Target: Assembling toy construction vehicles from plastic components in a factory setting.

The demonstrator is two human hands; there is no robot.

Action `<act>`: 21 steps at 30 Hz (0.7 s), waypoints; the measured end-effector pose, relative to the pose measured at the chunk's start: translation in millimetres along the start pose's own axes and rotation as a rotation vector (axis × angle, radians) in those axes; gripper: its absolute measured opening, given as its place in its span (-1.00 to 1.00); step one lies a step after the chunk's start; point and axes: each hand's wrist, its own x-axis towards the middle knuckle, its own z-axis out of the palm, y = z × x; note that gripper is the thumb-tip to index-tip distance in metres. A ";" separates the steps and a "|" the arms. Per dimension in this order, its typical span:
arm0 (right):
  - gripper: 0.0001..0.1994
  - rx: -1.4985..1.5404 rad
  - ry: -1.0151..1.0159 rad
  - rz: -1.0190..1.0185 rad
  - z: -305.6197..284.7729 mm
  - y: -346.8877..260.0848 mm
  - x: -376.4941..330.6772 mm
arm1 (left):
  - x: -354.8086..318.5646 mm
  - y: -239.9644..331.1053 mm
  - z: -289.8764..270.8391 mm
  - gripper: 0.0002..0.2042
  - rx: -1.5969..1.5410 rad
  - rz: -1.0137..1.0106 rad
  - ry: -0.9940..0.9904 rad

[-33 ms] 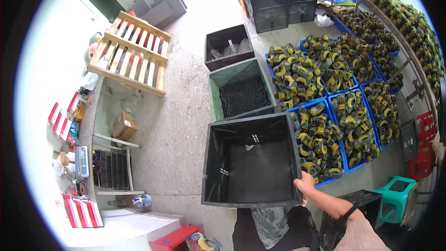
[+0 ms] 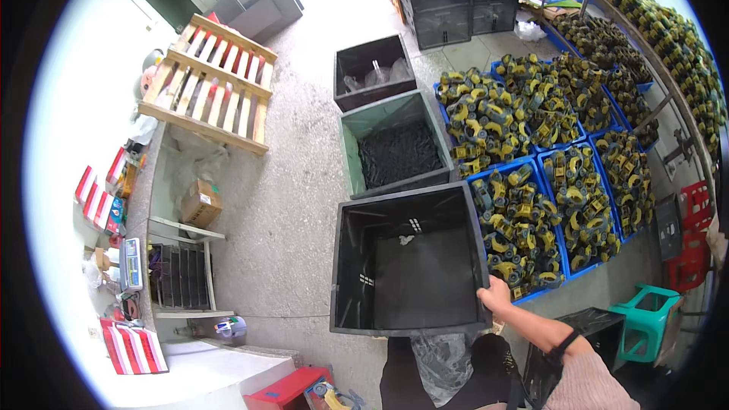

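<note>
My right hand (image 2: 497, 296) reaches forward from the lower right, forearm stretched out straight with a dark band at the wrist, and my fingers (image 2: 490, 294) curl closed over the near right corner of the black crate (image 2: 406, 262). The crate's open, nearly bare hollow spreads left and ahead of my fingers. Just right of them sit blue bins of yellow-and-black parts (image 2: 524, 231). Beyond the crate stands a grey-green bin (image 2: 395, 144). My left hand is out of sight.
</note>
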 end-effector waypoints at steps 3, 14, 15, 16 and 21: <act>-0.71 -0.151 -0.033 0.039 57.6 -9.3 32.8 | -15.8 9.8 -2.8 -0.87 0.039 -0.030 0.033; -0.55 -0.148 0.022 0.188 129.9 106.3 141.7 | 14.2 16.0 -25.5 -0.84 -0.087 -0.177 0.143; -0.55 -0.227 0.058 0.154 128.3 124.6 149.9 | 18.0 17.0 -21.7 -0.82 -0.037 -0.215 0.170; -0.49 -0.144 -0.034 0.226 127.6 119.7 149.9 | 17.1 20.5 -16.9 -0.82 -0.027 -0.219 0.183; -0.55 -0.217 -0.137 -0.334 82.1 128.1 100.3 | 45.4 36.9 30.6 -0.78 0.167 -0.082 0.055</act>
